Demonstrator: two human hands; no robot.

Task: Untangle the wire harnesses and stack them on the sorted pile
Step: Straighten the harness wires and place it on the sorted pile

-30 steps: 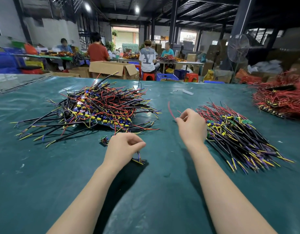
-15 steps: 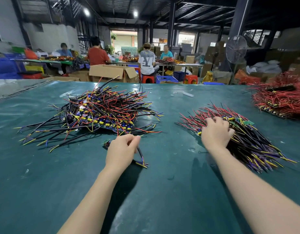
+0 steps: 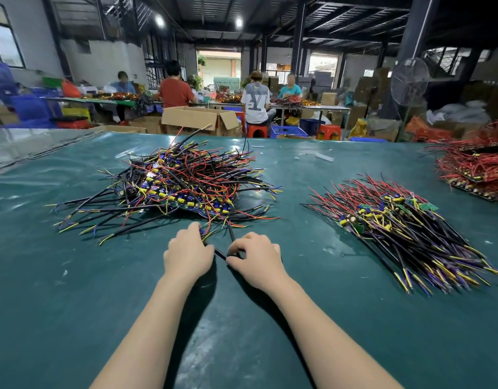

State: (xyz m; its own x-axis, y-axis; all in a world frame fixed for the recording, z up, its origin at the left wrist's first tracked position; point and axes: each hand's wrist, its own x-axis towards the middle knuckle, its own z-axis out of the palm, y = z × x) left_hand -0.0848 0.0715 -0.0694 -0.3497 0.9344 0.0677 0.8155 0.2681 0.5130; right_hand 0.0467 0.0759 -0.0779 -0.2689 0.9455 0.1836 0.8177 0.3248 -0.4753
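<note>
Green matting covers the table. Nearest, the two hands sit almost touching. The left hand curls round a wire harness at the near edge of the tangled pile, and the right hand pinches its black cable between thumb and fingers. The sorted pile lies well apart on the right. Farther off are a red-wired heap, a cardboard box and seated workers.

Pretty clearly a factory workshop: long green worktable heaped with wire harnesses, workers at far benches, cardboard boxes, blue crates, a pedestal fan far right.
</note>
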